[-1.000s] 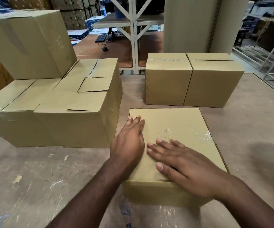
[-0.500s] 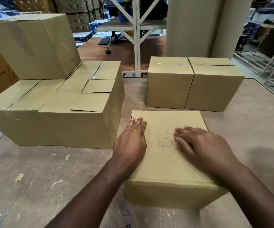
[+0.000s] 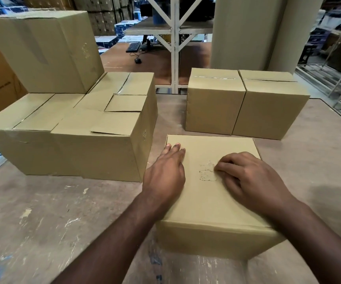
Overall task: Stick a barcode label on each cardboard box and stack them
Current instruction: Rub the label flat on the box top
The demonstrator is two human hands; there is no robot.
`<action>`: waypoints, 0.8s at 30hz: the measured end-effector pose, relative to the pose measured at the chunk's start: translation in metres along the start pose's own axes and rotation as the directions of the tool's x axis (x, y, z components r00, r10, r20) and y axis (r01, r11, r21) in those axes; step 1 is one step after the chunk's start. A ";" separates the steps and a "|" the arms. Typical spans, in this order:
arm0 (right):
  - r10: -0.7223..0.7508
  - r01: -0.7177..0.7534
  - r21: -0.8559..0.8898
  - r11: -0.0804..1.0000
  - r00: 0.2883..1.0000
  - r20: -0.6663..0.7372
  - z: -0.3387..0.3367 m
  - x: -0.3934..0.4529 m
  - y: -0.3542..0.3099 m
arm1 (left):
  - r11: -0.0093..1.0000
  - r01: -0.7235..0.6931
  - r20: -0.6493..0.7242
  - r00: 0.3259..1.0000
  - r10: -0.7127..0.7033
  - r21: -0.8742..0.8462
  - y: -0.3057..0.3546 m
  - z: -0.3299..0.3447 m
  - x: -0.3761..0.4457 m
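Warehouse tabletop: my left hand lies flat on the box; my right hand, fingers curled, picks at the torn patch. I should brace firmly.

Left fingers flat on near box top, at its far-left corner. Just left of them: narrow strip of bare table, then wall of low box row; tall box stacked further back-left. Ahead of fingers: thin gap, then two upright boxes side by side block forward path. Right fingers curled mid-top beside torn patch; box top open ahead of them. Right of box: wide bare table. Near-left: broad open tabletop.
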State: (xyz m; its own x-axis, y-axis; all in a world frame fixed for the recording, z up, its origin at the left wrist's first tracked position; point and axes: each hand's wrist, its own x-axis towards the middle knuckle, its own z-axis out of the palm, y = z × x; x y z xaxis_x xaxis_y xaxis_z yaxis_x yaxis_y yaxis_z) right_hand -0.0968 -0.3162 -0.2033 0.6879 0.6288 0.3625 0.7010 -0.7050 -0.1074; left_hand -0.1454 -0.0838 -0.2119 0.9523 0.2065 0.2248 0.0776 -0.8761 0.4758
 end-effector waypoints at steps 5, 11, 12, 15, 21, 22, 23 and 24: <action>0.010 -0.010 -0.028 1.000 1.000 0.017 0.000 0.009 -0.005 | 1.000 0.000 0.001 1.000 0.000 0.013 0.001 -0.002 -0.001; 0.065 -0.067 0.051 0.996 0.997 0.047 0.000 0.006 -0.005 | 1.000 0.006 0.007 1.000 -0.006 0.011 0.002 -0.004 -0.002; 0.062 -0.065 0.058 0.996 0.997 0.047 -0.001 0.005 -0.005 | 1.000 0.006 0.010 1.000 -0.006 0.012 0.002 -0.004 -0.002; 0.074 -0.076 0.086 0.993 0.997 0.019 -0.002 0.005 -0.007 | 1.000 0.004 0.017 1.000 -0.004 0.011 0.001 -0.004 -0.001; 0.092 -0.094 0.085 0.992 0.995 0.031 -0.001 0.002 -0.006 | 1.000 0.005 0.020 1.000 -0.005 0.006 0.001 -0.003 -0.001; 0.086 -0.088 0.076 0.993 0.996 0.035 0.000 0.002 -0.006 | 1.000 0.005 0.021 1.000 -0.006 0.009 0.000 -0.002 -0.001; 0.083 -0.085 0.073 0.994 0.996 0.034 0.000 0.002 -0.006 | 1.000 0.004 0.020 1.000 -0.005 0.012 0.000 -0.002 -0.001; 0.084 -0.087 0.075 0.993 0.996 0.031 0.001 0.002 -0.006 | 1.000 0.004 0.018 1.000 -0.004 0.013 0.000 -0.002 -0.001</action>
State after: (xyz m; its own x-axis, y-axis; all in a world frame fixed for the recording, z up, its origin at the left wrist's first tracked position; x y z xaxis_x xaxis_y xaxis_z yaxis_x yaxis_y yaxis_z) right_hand -0.0998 -0.3101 -0.2025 0.7501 0.5767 0.3236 0.6509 -0.7304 -0.2071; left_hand -0.1467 -0.0830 -0.2106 0.9573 0.2019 0.2071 0.0852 -0.8811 0.4652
